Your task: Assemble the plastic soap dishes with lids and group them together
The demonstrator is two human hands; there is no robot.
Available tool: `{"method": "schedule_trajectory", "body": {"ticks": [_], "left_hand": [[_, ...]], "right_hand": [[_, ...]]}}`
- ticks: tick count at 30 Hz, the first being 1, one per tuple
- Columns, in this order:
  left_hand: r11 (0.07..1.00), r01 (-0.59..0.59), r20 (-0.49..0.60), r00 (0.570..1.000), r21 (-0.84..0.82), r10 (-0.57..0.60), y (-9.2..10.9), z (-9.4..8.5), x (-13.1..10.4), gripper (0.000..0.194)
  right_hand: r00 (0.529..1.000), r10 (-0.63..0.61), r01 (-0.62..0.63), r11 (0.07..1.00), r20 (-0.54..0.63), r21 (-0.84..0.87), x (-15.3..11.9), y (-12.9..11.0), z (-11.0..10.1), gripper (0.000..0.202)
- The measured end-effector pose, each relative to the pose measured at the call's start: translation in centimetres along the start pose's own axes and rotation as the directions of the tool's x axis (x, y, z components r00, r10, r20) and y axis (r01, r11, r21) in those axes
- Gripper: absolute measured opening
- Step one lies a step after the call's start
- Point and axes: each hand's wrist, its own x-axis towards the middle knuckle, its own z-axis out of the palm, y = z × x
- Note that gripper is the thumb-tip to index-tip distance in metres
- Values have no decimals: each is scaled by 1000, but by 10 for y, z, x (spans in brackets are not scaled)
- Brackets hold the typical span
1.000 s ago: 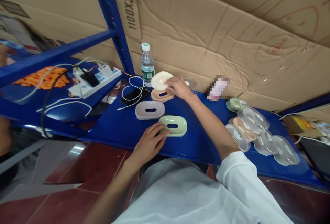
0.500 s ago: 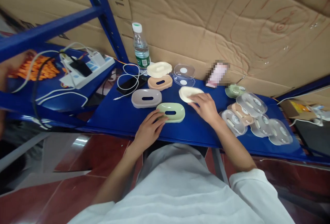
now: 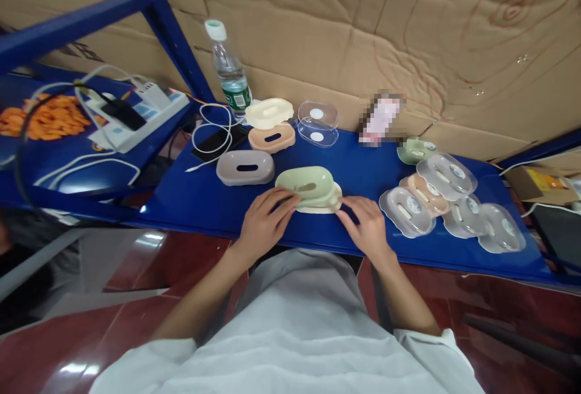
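A green soap dish (image 3: 313,177) with a slot in its middle is tilted over a cream soap dish piece (image 3: 320,209) at the table's front. My left hand (image 3: 267,218) pinches the green dish's near left edge. With thumb and fingers, my right hand (image 3: 365,224) grips the right end of the cream piece, which is partly hidden beneath the green one. A grey soap dish (image 3: 246,167) lies to the left. Behind it are a peach soap dish (image 3: 272,146) and another cream piece (image 3: 269,113) resting against it. Two clear lids (image 3: 318,124) with round white labels lie farther back.
Several lidded soap dishes (image 3: 454,179) are heaped on the right. A water bottle (image 3: 232,76), white cable (image 3: 200,131) and dark phone (image 3: 215,146) occupy the back left. A power strip (image 3: 136,124) and orange pieces (image 3: 54,118) lie on the left shelf. Cardboard (image 3: 318,31) stands behind.
My right hand has moved left, bringing the cream piece beneath the green dish. The green dish is now raised and tilted by my left hand. The view has shifted slightly.
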Motion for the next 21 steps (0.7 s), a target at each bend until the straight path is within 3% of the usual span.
{"method": "schedule_trajectory", "body": {"ticks": [2,4,7,9,21], "left_hand": [[999,-44,96,994,11,43,-1,9,5,32],[996,-89,184,979,11,86,-1,18,9,32],[991,-135,253,959,5,129,-3,25,13,33],[990,-140,282,950,5,132,-4,27,12,35],[976,-206,253,950,66,183,-4,27,8,28]], "right_hand": [[999,39,-39,999,-15,-8,-5,11,-3,51],[999,-3,3,1000,49,-2,-7,20,-2,63],[979,-79,76,997,187,21,-7,25,5,56],[975,-74,71,997,210,22,-6,26,9,49],[978,-140,158,982,156,-105,-10,20,11,37]]}}
